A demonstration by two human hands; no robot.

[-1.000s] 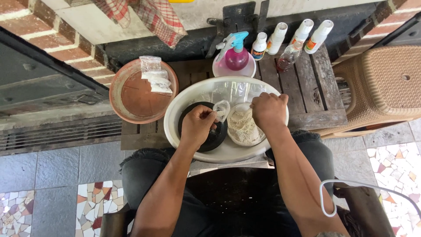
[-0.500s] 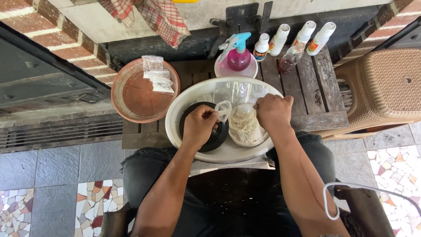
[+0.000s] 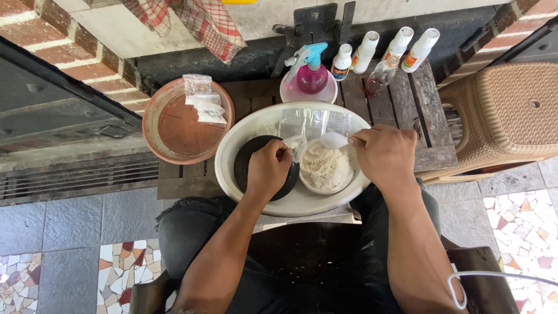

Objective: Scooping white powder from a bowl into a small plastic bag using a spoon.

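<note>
One white basin: powder bowl; right hand grasps spoon, left hand bag.

Bright, even daylight, soft shadows, sharp focus, slight wide-angle bending at edges.

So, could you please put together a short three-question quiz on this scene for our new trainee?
1. True or false: the right hand holds a white spoon over the bowl of pale powder.
2. What do the left hand fingers pinch?
A. a spray bottle
B. a small clear bag
C. a cloth
3. Where do the filled little packets lie?

Key: 1 true; 2 B; 3 in the terracotta dish, left of the big white basin.
</note>
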